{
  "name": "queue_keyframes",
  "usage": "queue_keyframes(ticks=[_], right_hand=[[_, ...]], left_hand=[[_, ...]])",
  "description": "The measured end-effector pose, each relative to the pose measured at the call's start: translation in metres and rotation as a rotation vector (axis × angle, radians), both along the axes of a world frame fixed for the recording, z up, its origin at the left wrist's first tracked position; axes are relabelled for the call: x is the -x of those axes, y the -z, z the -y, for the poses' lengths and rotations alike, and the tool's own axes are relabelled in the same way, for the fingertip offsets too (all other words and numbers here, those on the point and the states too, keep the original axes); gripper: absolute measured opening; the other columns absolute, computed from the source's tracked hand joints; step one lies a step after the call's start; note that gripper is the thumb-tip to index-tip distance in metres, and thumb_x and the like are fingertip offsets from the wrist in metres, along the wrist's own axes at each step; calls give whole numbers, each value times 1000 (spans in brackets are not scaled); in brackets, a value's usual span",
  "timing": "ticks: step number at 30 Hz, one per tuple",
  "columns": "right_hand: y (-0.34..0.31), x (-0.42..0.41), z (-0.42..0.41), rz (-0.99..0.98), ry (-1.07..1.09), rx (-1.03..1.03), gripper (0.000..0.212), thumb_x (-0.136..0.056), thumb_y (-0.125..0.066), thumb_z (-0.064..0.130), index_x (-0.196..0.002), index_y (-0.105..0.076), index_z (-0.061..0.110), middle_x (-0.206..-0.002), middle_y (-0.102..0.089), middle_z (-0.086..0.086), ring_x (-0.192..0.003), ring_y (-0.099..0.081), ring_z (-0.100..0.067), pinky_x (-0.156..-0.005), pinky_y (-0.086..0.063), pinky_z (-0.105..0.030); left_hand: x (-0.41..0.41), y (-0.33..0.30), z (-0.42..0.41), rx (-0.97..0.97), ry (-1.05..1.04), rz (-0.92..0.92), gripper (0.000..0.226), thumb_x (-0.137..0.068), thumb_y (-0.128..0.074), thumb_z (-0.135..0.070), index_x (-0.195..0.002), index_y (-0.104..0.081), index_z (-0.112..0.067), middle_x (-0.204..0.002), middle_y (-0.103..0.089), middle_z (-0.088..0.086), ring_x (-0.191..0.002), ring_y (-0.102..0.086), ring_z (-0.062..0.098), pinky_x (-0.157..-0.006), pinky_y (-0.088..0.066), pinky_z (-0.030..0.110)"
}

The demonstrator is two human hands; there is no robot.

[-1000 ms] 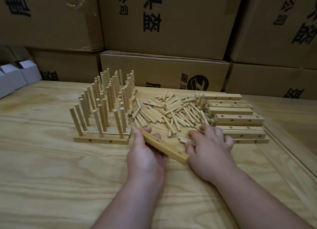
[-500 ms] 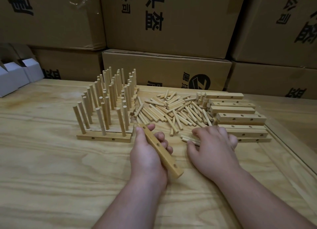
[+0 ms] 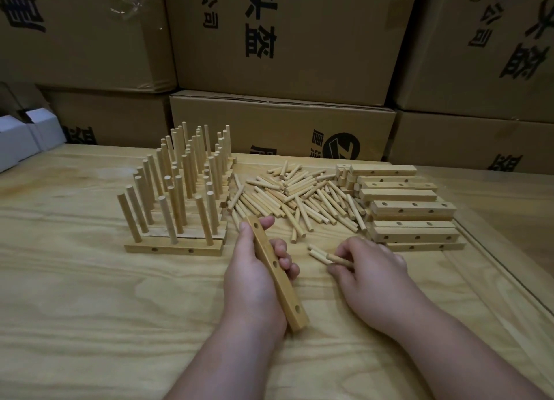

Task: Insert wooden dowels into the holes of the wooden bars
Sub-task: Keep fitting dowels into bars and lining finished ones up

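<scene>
While my left hand [image 3: 254, 276] grips the bar [image 3: 277, 275] above the desk [image 3: 90, 309] and my right hand [image 3: 368, 267] pinches several dowels [image 3: 325, 254], spares may slip, or one jam crooked in a hole.

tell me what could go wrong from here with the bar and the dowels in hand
1. The right hand pinches several dowels at once; spares could slip out as one is fed in.
2. The left hand holds the bar off the table, far end unsupported, so pushing a dowel in may twist it in the grip.
3. The finished bars with upright dowels stand close to the left hand; a stray elbow could topple them.
</scene>
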State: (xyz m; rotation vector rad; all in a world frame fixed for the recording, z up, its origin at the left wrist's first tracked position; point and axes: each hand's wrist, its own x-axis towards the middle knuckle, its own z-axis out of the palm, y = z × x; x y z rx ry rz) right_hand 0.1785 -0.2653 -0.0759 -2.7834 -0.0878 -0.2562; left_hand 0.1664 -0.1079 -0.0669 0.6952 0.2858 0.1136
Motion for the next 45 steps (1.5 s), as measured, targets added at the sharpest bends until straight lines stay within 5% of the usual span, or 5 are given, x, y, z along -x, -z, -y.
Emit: queue_keyframes(ticks=[6,16,27,35,45], right_hand=[[-3,-7,-2,-53,-64,28,33,-98,-54,46,-129,-59,34,-121,-57,7,-122,-50,-19,-105,-37,-36],[-1,-5,-6,32,-157,-11,10,-99,-52,35,-100,-42,37,-106,-59,7,-106,-52,-22,-89,-42,-37],[-2,-5,-9,156,-191,-572,11,-97,-63,26,-102,-66,34,-95,-66,18,-91,-59,8,-72,-40,-6],[-2,-3,-8,41,-341,-582,26,-93,-70,30,-119,-75,29,-113,-70,18,-110,-60,8,-95,-47,-15],[-6,-6,-1,213,-131,-953,28,-94,-40,35,-78,-58,19,-87,-56,2,-77,-51,-8,-75,-40,-30]], left_hand=[[-2,2,1,20,-15,-8,39,-104,-43,-46,-101,-67,-16,-60,-50,1,-47,-44,14,-56,-44,30],[-1,2,-1,-25,-27,0,40,-102,-49,-44,-87,-72,-14,-85,-68,8,-88,-70,27,-78,-58,38],[6,3,6,-45,306,23,43,-96,-54,-45,-85,-79,-12,-113,-74,19,-114,-69,32,-106,-48,50],[6,2,7,-110,310,5,43,-95,-55,-43,-85,-82,-11,-102,-77,18,-91,-77,26,-87,-60,44],[4,-4,4,-65,258,-78,41,-101,-51,-44,-102,-75,-11,-92,-74,9,-75,-73,22,-66,-54,33]])
